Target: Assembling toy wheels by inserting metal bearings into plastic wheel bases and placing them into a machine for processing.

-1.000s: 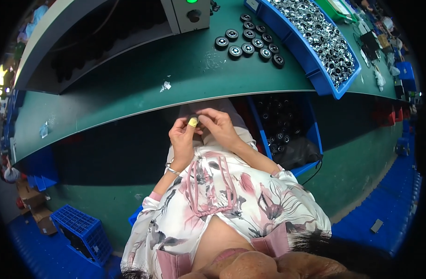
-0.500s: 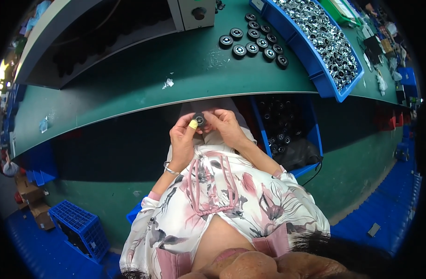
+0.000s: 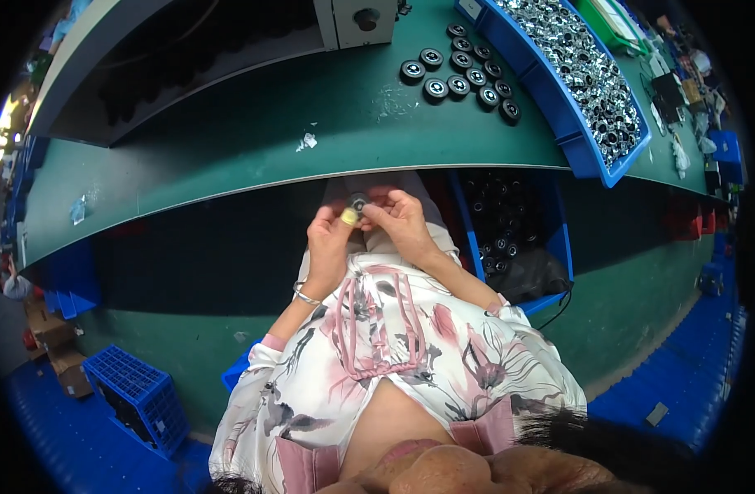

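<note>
Over my lap, close to the bench edge, my left hand (image 3: 329,237) grips a small round black knob-like part (image 3: 359,202). Yellow tape wraps the thumb of that hand, which presses on the part's near side. My right hand (image 3: 400,226) closes on the same part from the right, thumb and fingers at its rim. The part is small and slightly blurred, and the fingers cover much of its edge. Several similar black round pieces (image 3: 458,86) with shiny centres lie grouped on the green bench (image 3: 229,177).
A blue tray (image 3: 587,156) of shiny metal rings stands at the bench's right. Below the edge, right of my lap, a blue bin (image 3: 568,235) holds more black pieces. A grey machine housing (image 3: 365,25) stands at the back left. A blue crate (image 3: 138,395) sits lower left.
The view has shifted slightly. The black part now shows a paler face between my fingers, and my right thumb has moved onto it. Both hands stay around it.
</note>
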### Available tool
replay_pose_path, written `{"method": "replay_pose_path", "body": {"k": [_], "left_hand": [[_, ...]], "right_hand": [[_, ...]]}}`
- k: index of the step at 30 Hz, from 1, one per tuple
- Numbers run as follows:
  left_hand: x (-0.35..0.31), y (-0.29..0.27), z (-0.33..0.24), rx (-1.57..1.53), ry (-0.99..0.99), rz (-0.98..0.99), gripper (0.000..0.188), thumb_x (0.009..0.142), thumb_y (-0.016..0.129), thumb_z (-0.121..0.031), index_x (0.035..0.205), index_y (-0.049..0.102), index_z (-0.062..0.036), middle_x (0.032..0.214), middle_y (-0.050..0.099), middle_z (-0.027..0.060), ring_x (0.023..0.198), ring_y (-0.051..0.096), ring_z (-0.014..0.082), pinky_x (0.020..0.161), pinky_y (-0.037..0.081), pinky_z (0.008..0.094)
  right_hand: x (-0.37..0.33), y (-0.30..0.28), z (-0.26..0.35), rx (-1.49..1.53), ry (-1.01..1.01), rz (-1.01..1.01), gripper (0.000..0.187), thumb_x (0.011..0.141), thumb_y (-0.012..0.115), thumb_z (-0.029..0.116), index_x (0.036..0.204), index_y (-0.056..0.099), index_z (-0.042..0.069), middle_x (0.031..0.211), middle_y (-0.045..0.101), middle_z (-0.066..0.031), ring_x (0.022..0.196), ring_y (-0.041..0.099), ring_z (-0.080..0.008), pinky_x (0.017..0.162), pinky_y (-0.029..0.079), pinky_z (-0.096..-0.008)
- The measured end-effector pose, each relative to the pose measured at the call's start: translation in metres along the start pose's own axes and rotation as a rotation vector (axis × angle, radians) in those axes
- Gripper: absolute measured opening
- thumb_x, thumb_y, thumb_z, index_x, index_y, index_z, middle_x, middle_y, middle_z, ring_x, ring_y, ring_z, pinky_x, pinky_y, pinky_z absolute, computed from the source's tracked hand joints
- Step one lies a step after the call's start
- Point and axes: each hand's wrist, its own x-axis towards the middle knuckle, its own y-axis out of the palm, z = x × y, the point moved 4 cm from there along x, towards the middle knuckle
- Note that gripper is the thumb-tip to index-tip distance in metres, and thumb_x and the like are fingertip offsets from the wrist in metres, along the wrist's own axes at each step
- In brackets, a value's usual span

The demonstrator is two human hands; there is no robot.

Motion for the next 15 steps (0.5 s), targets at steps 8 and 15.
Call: {"method": "replay_pose_path", "body": {"k": [8, 15], "left_hand": [[0.003, -0.004, 0.000, -0.030, 0.009, 0.035, 0.017, 0.099, 0.060, -0.008, 0.110, 0.057, 0.0050, 0.102, 0.068, 0.0107, 0.088, 0.069, 0.0156, 0.082, 0.056, 0.0268], [0.000, -0.009, -0.003, 0.098, 0.057, 0.081, 0.022, 0.097, 0.061, -0.006, 0.116, 0.057, 0.0061, 0.106, 0.066, 0.0097, 0.089, 0.066, 0.0124, 0.084, 0.054, 0.0250]], "right_hand": [[0.000, -0.010, -0.011, -0.069, -0.054, -0.103, 0.019, 0.097, 0.063, 0.010, 0.111, 0.062, -0.003, 0.094, 0.070, -0.0096, 0.080, 0.068, -0.0129, 0.071, 0.056, -0.0259], [-0.003, 0.003, 0.016, -0.523, -0.351, 0.018, 0.033, 0.091, 0.065, 0.003, 0.124, 0.067, 0.003, 0.097, 0.067, -0.0068, 0.082, 0.066, -0.0114, 0.074, 0.053, -0.0237]]}}
